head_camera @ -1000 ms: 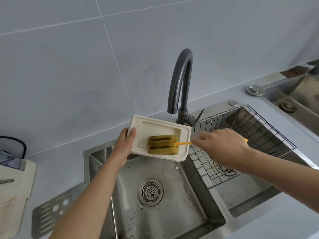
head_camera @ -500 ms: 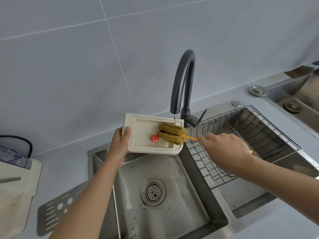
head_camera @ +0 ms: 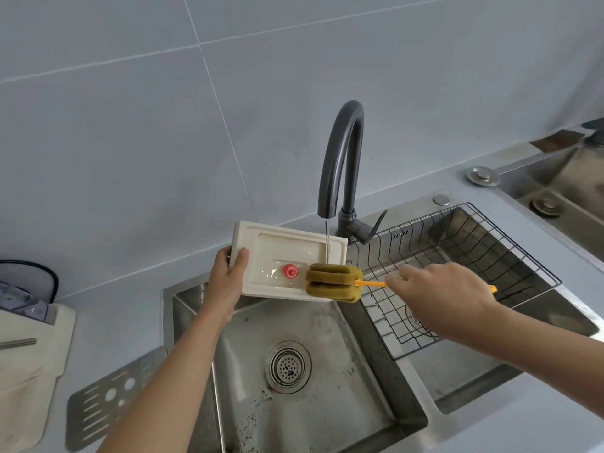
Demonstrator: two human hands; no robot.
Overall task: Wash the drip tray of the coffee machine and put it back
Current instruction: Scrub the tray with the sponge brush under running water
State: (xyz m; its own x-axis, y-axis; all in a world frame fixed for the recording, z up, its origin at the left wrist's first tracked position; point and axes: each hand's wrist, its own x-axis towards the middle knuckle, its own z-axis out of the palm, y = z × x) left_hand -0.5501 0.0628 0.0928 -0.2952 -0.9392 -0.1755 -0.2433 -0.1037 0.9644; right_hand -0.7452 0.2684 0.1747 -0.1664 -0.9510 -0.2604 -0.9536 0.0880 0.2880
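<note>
The cream drip tray [head_camera: 284, 246] is held tilted over the left sink basin, under a thin stream of water from the dark faucet [head_camera: 343, 165]. My left hand [head_camera: 227, 282] grips its left edge, thumb on top. A small red float [head_camera: 290, 271] shows in the tray's recess. My right hand [head_camera: 438, 295] holds the orange handle of a sponge brush; its greenish-yellow sponge head [head_camera: 335, 282] presses on the tray's lower right corner.
The left basin [head_camera: 359, 371] has a round drain [head_camera: 287, 366] and dark specks on its floor. A wire rack [head_camera: 474, 256] sits in the right basin. A perforated metal grate [head_camera: 108, 400] lies on the counter at left, beside a cream appliance [head_camera: 29, 371].
The sponge head slid from the tray's middle to its upper right, then down to the lower right corner, uncovering the red float. The tray shifted slightly left.
</note>
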